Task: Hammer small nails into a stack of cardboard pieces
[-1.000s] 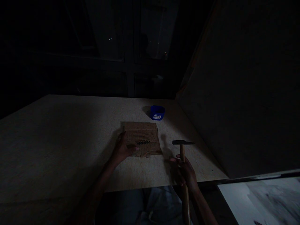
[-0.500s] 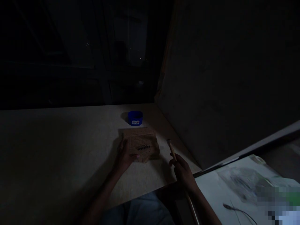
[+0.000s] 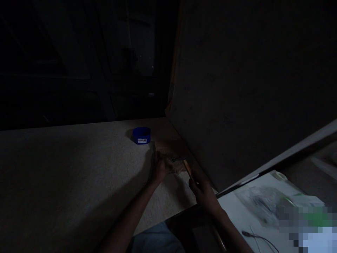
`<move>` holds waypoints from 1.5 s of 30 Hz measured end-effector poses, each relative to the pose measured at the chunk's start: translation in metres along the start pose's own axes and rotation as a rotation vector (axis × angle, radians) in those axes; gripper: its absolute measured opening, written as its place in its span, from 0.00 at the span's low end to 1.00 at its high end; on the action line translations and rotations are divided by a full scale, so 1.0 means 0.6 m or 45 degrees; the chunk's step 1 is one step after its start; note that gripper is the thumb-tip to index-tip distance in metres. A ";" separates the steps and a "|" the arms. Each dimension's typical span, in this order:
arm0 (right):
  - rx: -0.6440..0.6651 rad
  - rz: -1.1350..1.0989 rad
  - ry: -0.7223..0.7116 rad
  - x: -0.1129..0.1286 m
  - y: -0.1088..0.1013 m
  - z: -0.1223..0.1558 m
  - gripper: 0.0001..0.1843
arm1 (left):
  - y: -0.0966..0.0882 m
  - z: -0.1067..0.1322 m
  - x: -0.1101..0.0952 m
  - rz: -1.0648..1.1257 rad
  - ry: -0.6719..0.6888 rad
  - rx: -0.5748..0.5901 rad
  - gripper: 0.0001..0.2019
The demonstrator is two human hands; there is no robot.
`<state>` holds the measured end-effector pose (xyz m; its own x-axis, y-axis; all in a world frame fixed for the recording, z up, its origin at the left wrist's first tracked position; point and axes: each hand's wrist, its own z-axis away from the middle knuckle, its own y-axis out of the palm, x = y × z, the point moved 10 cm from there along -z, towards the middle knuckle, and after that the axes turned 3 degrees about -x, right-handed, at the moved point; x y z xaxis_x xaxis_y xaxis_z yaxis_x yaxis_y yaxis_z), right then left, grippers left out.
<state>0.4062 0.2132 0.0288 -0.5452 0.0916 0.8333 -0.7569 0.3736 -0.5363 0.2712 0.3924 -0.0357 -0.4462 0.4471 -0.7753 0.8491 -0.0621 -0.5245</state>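
My left hand (image 3: 161,169) grips the left side of a piece of brown cardboard (image 3: 164,150) on the table, thumb over its top face. A short row of small dark pieces or marks (image 3: 173,160) shows on the cardboard near my fingers; it is too dim to tell what they are. In my right hand (image 3: 204,195) is a wooden-handled tool (image 3: 187,169) that looks like a hammer. Its dark head end lies at the cardboard's right part; I cannot tell whether they touch. Beyond the cardboard stands a blue open container (image 3: 141,136) with a white label.
The pale table (image 3: 65,175) ends at a dark wall panel (image 3: 223,105) on the right. A white surface (image 3: 231,218) at lower right bears a clear plastic bag (image 3: 259,203), a roll of tape (image 3: 280,176) and a thin cable (image 3: 259,236). The room is very dim.
My left hand has moved the cardboard right, toward the wall panel. The tool's head has come over the cardboard's right part. The view has turned slightly right.
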 end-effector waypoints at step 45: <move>0.187 0.475 0.301 0.061 0.335 -0.165 0.18 | -0.119 0.241 0.054 0.942 -0.978 0.064 0.37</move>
<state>0.2700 0.3832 -0.0350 -0.7058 0.4089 0.5785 -0.5770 0.1421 -0.8043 0.1555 0.2819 -0.0742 0.1020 -0.3978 -0.9118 0.9770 -0.1323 0.1670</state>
